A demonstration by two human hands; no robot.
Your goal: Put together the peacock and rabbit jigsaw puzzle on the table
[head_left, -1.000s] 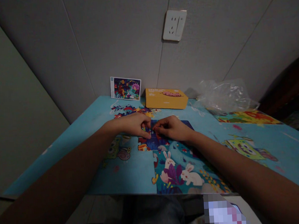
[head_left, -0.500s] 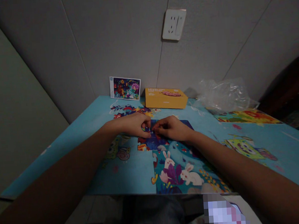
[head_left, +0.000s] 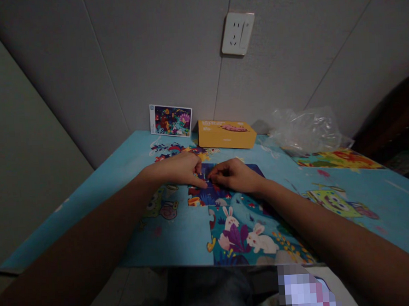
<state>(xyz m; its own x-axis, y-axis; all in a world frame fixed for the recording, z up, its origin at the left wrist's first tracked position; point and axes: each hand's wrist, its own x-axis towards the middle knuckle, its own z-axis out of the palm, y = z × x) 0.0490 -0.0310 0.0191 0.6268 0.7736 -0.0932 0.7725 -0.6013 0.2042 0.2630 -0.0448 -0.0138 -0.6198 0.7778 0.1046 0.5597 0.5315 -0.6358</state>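
Note:
A partly built jigsaw puzzle (head_left: 240,224) with white rabbits and purple plants lies on the blue cartoon-printed table (head_left: 98,178). My left hand (head_left: 178,169) and my right hand (head_left: 235,175) meet over its dark blue upper part, fingertips pinched close together on a small puzzle piece (head_left: 206,177) that is mostly hidden. Both hands rest on the puzzle surface with fingers curled. Loose puzzle pieces (head_left: 176,150) lie just beyond my left hand.
A reference picture card (head_left: 171,120) leans on the wall at the back. Beside it sits a yellow box (head_left: 226,134), and a crumpled clear plastic bag (head_left: 305,130) to the right. A wall socket (head_left: 238,33) is above. The table's near edge runs below the puzzle.
My left hand's fingers have shifted slightly, thumb pressing down toward the piece. My right hand has barely moved.

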